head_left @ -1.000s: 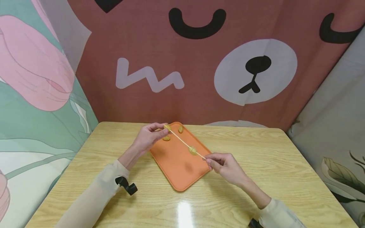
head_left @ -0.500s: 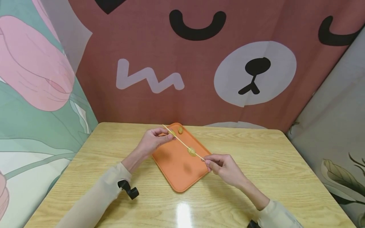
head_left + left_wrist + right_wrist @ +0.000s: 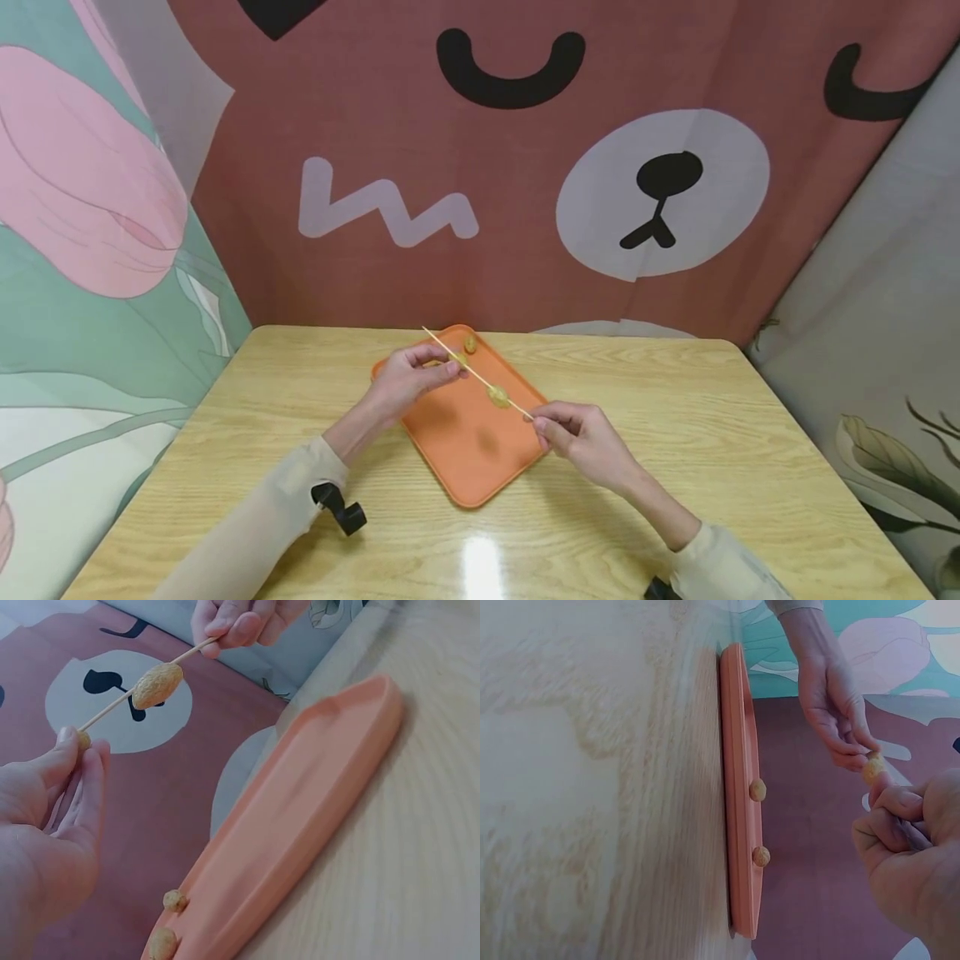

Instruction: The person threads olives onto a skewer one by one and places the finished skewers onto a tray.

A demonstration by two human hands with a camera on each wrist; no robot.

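A thin wooden skewer (image 3: 480,377) slants over the orange tray. My right hand (image 3: 592,440) pinches its near end between thumb and fingers. A wrinkled yellow-brown oval piece, like dried fruit (image 3: 157,685), is threaded on it between the hands. Farther up, my left hand (image 3: 405,385) pinches a second such piece (image 3: 84,740), mostly hidden by thumb and fingers. The bare skewer tip (image 3: 429,332) sticks out beyond that hand in the head view. Two more pieces, a rounder one (image 3: 175,901) and a larger one (image 3: 163,943), lie at the tray's far end.
The orange tray (image 3: 467,467) has a low raised rim and lies at an angle on the wooden table (image 3: 300,354). A printed bear curtain (image 3: 375,275) hangs behind the table's far edge. Patterned cloths hang at both sides. Black wrist mounts (image 3: 341,510) are on the sleeves.
My left hand has moved from the skewer's tip down along it toward my right hand, with its piece. The tip now shows past the fingers. My right hand has hardly moved.
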